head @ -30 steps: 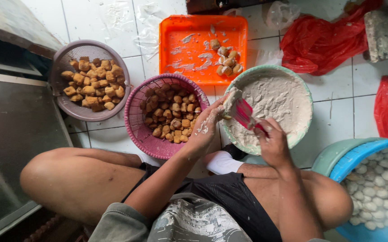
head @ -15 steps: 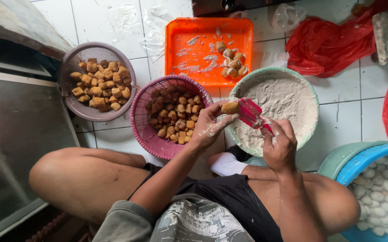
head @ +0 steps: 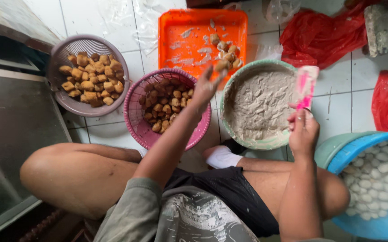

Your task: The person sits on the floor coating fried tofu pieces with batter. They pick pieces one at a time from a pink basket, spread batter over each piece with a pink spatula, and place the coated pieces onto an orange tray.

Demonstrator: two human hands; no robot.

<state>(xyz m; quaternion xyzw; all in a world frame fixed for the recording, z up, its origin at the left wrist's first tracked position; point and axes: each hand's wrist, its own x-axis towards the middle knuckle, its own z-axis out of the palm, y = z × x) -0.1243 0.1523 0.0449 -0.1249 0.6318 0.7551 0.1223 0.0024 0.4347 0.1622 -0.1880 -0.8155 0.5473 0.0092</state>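
My left hand (head: 206, 86) reaches forward over the gap between the pink basket (head: 136, 125) and the paste bowl (head: 229, 134), holding a filled brown tofu puff (head: 223, 65) at its fingertips near the orange tray (head: 172, 50). Several filled puffs (head: 227, 50) lie on that tray. My right hand (head: 302, 129) is shut on a pink-handled flat scraper (head: 306, 86) smeared with paste, held upright beside the right rim of the bowl of grey-white paste (head: 259, 105). The pink basket holds several brown tofu puffs (head: 167, 105).
A grey-purple basket (head: 64, 54) of tofu puffs sits at the left. A blue tub (head: 351, 224) of white balls stands at the lower right over a green basin (head: 335, 145). Red plastic bags (head: 324, 33) lie at the back right. My bare knees frame the white tiled floor.
My left hand has carried the filled tofu puff from the paste bowl forward towards the orange tray. My right hand has lifted the scraper out of the bowl and moved it right.
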